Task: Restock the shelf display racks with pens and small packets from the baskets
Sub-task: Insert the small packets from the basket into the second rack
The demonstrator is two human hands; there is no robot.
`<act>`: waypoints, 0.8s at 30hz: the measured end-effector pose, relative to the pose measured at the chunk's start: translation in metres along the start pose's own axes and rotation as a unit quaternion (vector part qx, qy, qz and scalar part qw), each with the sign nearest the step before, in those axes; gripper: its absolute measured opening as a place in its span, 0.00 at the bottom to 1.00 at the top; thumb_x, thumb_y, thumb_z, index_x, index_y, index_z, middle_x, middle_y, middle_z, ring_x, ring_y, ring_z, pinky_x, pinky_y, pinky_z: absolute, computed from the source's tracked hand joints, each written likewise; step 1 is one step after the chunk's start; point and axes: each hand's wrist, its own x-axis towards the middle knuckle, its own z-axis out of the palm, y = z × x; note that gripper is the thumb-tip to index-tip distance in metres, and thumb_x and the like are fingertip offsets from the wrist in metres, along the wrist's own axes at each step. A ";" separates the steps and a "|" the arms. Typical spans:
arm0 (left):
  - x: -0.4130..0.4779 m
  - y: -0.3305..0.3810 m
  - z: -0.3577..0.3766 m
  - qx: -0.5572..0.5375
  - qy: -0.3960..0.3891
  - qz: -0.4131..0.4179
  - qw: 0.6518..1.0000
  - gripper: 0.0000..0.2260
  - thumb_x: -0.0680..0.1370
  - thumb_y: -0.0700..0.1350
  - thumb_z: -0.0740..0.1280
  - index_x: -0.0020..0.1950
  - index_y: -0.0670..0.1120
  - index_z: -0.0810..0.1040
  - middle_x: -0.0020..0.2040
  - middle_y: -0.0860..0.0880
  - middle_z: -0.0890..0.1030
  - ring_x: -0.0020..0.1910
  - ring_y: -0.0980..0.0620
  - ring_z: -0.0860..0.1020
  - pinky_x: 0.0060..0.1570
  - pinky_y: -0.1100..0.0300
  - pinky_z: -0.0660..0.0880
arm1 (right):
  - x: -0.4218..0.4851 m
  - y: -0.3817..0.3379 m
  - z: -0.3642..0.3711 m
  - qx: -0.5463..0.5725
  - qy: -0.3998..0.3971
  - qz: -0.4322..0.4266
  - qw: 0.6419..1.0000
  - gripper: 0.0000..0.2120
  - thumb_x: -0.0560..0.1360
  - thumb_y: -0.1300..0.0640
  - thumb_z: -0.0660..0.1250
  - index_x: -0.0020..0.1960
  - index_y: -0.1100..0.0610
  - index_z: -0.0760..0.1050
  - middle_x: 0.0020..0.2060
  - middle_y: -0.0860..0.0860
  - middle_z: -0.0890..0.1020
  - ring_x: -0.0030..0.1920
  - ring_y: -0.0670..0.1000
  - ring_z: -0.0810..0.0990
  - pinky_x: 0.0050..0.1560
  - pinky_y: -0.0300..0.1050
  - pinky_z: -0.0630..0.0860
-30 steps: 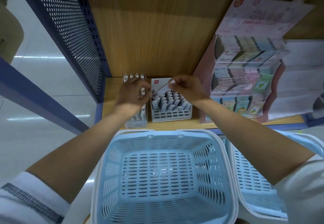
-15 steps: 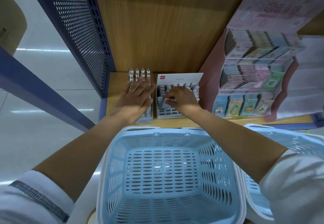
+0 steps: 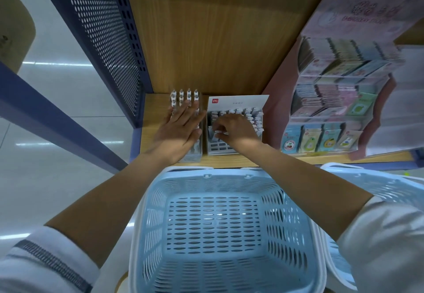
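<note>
While left hand [image 3: 181, 129] lies flat, fingers spread, on narrow pen rack [image 3: 191, 155], right hand [image 3: 236, 128] pinches white pen [image 3: 217, 132] over gray slotted rack [image 3: 220, 149] on wooden shelf [image 3: 153, 118]; risk: angled push could miss slot, tip neighbouring pens [image 3: 252, 113]; blue basket [image 3: 146, 212] looks empty

Single view, from a wide-angle camera worn on the person's head. It faces forward and steeply down onto the pale wooden shelf board [image 3: 153, 109], close in. The left forearm [image 3: 110, 196] enters from 7 o'clock and the right forearm [image 3: 309, 178] from 5 o'clock. The light-blue perforated plastic basket [image 3: 146, 224] fills 6 o'clock, nearest the lens. The dark-blue perforated metal side panel [image 3: 98, 28] runs off at 11 o'clock. The pink cardboard packet display [image 3: 344, 17] sits at 2 o'clock, bowed by the lens.
</note>
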 end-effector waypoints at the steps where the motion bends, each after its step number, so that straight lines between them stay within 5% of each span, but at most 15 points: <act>1: 0.000 0.000 0.000 0.000 0.000 0.000 1.000 0.31 0.77 0.61 0.36 0.79 0.53 0.49 0.79 0.54 0.44 0.78 0.55 0.39 0.76 0.49 0.39 | 0.000 -0.001 0.001 -0.001 0.004 0.008 1.000 0.09 0.71 0.59 0.73 0.51 0.56 0.78 0.45 0.53 0.83 0.45 0.54 0.81 0.46 0.43 0.74; 10: 0.000 -0.001 0.002 -0.005 0.015 0.008 1.000 0.30 0.79 0.60 0.38 0.79 0.51 0.53 0.80 0.52 0.48 0.78 0.54 0.42 0.76 0.51 0.39 | 0.007 0.000 0.003 -0.009 0.027 -0.033 0.999 0.04 0.69 0.57 0.74 0.42 0.57 0.82 0.44 0.54 0.78 0.44 0.56 0.78 0.40 0.41 0.68; 17: -0.001 0.000 0.001 -0.015 0.020 0.008 1.000 0.30 0.79 0.60 0.39 0.79 0.51 0.55 0.80 0.51 0.49 0.78 0.54 0.43 0.76 0.51 0.40 | 0.004 0.011 0.006 -0.019 0.057 -0.157 0.986 0.08 0.70 0.61 0.73 0.49 0.57 0.83 0.44 0.56 0.80 0.43 0.58 0.78 0.41 0.48 0.75; 24: 0.001 0.001 0.000 -0.013 0.011 0.004 1.000 0.30 0.78 0.60 0.38 0.79 0.52 0.53 0.80 0.52 0.49 0.79 0.53 0.43 0.76 0.50 0.41 | -0.006 0.031 0.009 -0.002 0.067 -0.180 0.981 0.11 0.71 0.62 0.69 0.53 0.60 0.83 0.51 0.58 0.82 0.49 0.60 0.79 0.49 0.49 0.76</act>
